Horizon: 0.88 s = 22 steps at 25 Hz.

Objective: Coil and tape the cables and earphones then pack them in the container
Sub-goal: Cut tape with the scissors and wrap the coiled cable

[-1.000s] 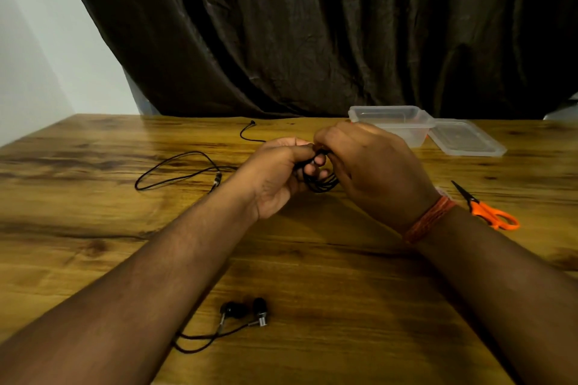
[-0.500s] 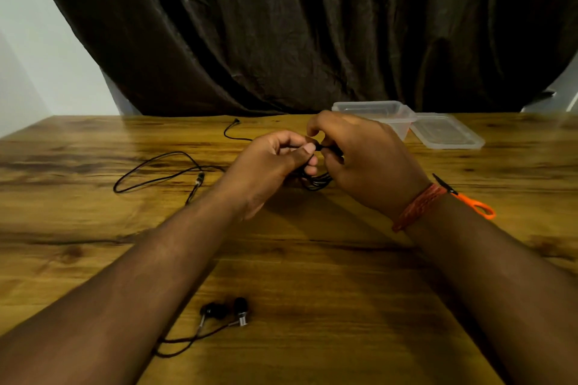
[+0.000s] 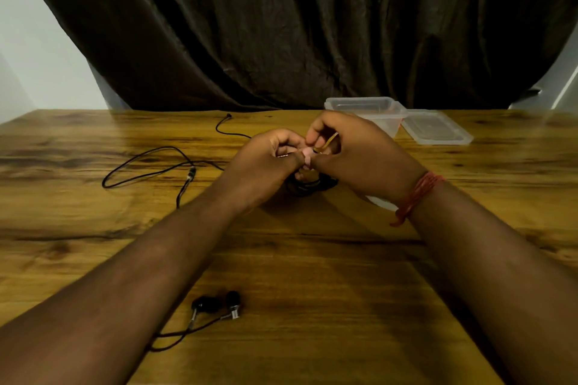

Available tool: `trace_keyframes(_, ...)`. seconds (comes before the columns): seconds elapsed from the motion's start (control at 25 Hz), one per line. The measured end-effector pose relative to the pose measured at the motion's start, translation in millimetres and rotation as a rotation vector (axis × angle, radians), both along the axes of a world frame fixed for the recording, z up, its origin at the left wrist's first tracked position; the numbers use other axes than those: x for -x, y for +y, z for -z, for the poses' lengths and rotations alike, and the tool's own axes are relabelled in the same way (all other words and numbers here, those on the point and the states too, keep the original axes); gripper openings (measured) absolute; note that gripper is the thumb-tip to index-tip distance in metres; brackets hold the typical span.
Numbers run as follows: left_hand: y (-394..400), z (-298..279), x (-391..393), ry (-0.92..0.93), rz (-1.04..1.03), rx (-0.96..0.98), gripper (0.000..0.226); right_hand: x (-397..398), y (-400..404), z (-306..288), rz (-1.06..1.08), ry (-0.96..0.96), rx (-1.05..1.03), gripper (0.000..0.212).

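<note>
While black earphones (image 3: 219, 306) lie near on the worktop (image 3: 312, 275), the left hand (image 3: 266, 166) and right hand (image 3: 359, 156) pinch a black cable coil (image 3: 308, 187) together, fingers curled tight. Farther back sits the clear container (image 3: 369, 109).

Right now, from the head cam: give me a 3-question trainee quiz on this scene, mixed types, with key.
1. True or false: the container already holds a coiled cable.
2. Multiple choice: where are the earbuds? A) in the container B) on the table near the person, under the left forearm C) on the lid
3. Short answer: what do the left hand and right hand hold between them?

Key:
1. False; it looks empty.
2. B
3. A coil of black cable; the right hand also pinches a thin pale strip, perhaps tape.
</note>
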<state>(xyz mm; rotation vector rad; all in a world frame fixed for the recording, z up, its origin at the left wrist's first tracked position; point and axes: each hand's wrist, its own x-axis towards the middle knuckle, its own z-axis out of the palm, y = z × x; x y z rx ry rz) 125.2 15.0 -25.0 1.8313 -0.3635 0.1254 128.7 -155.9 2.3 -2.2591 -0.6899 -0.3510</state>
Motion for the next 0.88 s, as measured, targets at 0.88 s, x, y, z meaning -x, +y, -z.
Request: trace_keyframes(0.88, -1, -1, 10, -0.149, -0.185, -0.452, 0.006, 1, -9, 0, 0.264, 0.331, 0.530, 0.011)
